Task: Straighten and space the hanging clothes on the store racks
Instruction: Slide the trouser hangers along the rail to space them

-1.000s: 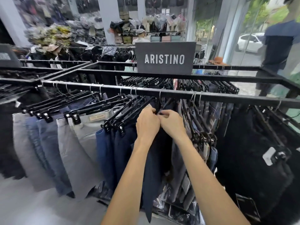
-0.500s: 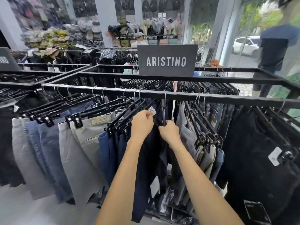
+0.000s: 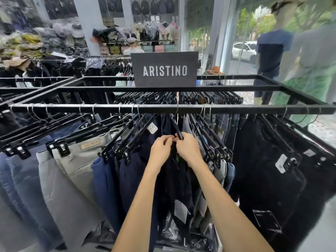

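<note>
We're in a clothing shop, no question. A long black metal rail rack is packed with black plastic clip hangers. They carry pale grey trousers, navy trousers and black trousers, with white paper price tags showing. Up top sits a dark grey sign reading ARISTINO. Behind it are heaps of bagged folded garments and dark backpacks hung on the wall. A mannequin in a navy T-shirt stands by the glass shopfront.

Both arms outstretched; left hand, right hand side by side, fingers curled, pinching black hanger.
</note>
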